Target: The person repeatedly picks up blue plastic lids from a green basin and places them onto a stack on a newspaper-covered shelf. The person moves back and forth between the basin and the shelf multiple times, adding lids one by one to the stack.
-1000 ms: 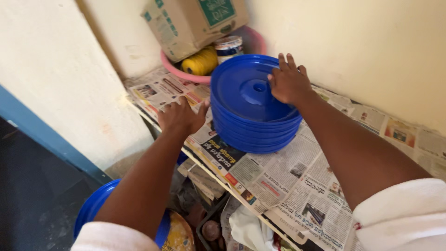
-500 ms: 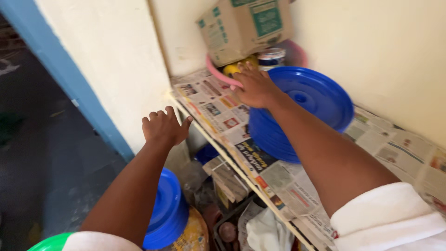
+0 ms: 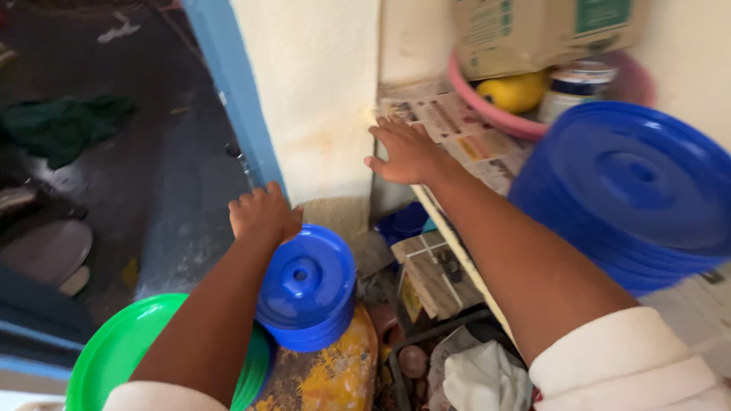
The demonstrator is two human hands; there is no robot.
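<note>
Looking down at a cluttered corner here: the right hand (image 3: 407,150) is spread flat, fingers released, resting on the newspaper (image 3: 464,141) at the edge of the shelf (image 3: 457,247), holding nothing. Just right of that arm sits a big stack of blue plastic lids (image 3: 632,194) on the same papered shelf, a bit blurred, not touching the hand. Behind it there's a pink basin (image 3: 487,110) with a yellow ball of twine (image 3: 514,91) and a small tin (image 3: 571,87) inside, and a cardboard box (image 3: 544,30) resting over it. The left hand (image 3: 263,215) is down lower, loosely curled and empty as far as I can see, hovering right at the top edge of a smaller stack of blue lids (image 3: 307,288); can't tell if it actually touches. That stack sits on a rusty yellow drum (image 3: 335,377), with green lids (image 3: 126,350) just to the left under the forearm. White cloth (image 3: 483,377) lies under the shelf.
</note>
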